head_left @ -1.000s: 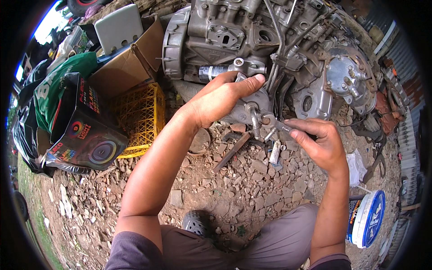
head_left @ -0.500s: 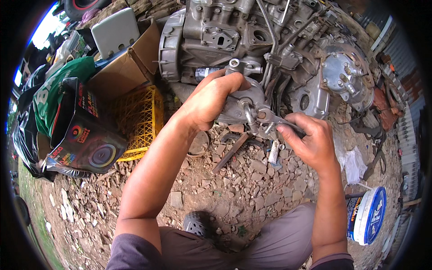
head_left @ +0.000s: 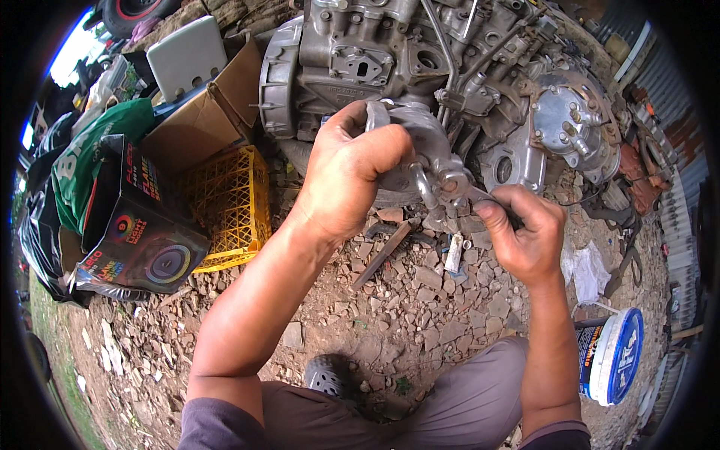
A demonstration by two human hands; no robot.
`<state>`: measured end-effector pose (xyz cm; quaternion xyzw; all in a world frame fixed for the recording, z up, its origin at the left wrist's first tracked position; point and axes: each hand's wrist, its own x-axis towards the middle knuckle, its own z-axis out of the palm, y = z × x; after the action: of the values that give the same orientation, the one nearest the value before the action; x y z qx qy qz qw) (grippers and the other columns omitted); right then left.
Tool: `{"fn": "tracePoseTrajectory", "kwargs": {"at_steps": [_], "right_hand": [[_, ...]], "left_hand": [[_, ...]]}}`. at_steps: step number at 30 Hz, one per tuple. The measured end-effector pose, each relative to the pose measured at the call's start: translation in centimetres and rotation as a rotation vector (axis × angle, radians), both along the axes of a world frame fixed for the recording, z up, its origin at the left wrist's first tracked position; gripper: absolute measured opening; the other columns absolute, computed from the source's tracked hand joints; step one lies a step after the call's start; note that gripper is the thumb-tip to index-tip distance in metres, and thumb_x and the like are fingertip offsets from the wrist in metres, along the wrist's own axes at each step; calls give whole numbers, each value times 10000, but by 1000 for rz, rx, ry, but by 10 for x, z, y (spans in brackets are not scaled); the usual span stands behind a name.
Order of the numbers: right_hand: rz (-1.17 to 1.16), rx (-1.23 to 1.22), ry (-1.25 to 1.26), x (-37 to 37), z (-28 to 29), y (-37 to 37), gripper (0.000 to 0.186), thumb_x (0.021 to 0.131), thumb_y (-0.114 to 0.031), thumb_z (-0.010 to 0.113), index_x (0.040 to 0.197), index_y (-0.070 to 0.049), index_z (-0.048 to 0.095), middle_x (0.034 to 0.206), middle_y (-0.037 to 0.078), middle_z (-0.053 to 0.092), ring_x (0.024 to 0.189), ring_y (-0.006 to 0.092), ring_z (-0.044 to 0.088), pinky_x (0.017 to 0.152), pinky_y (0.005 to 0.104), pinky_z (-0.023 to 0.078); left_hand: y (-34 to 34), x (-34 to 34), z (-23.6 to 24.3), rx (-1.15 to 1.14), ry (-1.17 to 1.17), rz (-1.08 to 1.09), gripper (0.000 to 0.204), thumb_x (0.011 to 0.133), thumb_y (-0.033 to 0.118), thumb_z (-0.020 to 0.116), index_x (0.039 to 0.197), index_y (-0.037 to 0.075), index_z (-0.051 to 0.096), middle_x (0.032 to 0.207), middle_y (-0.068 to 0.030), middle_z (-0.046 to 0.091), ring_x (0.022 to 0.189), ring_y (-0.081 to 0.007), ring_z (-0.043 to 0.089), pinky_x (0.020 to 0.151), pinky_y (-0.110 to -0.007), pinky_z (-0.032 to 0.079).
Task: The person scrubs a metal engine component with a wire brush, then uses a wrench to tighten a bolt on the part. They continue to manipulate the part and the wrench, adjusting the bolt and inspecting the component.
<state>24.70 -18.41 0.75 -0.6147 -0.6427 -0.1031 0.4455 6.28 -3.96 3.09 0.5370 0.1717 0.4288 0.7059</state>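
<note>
My left hand [head_left: 352, 161] grips a grey cast metal housing [head_left: 420, 139] with a bent pipe fitting [head_left: 422, 184] on it, raised in front of the large engine block [head_left: 360, 41]; the housing hides part of the block. My right hand [head_left: 525, 232] is closed on a metal wrench [head_left: 481, 193], whose far end meets a fastener at the housing's right side. Below, a rusty metal bar [head_left: 381, 255] and a small white tube [head_left: 454, 252] lie on the rubble-covered ground.
At left stand a yellow crate [head_left: 229, 240], a torn cardboard box [head_left: 191, 131], a black printed box [head_left: 135, 217] and green and black bags. A round pump-like part [head_left: 559, 120] is at upper right, a blue-lidded bucket [head_left: 611, 356] at lower right, corrugated sheeting at far right.
My left hand has rotated more upright, tilting the housing, which now covers the dark cylinder seen behind it earlier. My right hand and the wrench have shifted slightly with it.
</note>
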Motion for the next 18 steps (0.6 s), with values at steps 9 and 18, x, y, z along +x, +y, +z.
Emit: {"fn": "tracePoseTrajectory", "kwargs": {"at_steps": [9, 18], "right_hand": [[65, 27, 605, -34, -23, 10, 210, 1013, -214, 646, 936, -19, 651, 698, -73, 520, 650, 36, 448, 567, 216, 356], [187, 103, 1096, -71, -43, 19, 243, 1108, -313, 397, 999, -131, 515, 739, -54, 424, 586, 35, 357, 500, 193, 294]], "left_hand": [[-20, 21, -1, -163, -254, 142, 189, 816, 150, 616, 940, 8, 613, 823, -29, 631, 706, -122, 595, 670, -280, 512], [-31, 29, -9, -228, -316, 143, 224, 839, 156, 630, 1019, 36, 573, 836, -34, 618, 710, -132, 596, 638, -297, 524]]}}
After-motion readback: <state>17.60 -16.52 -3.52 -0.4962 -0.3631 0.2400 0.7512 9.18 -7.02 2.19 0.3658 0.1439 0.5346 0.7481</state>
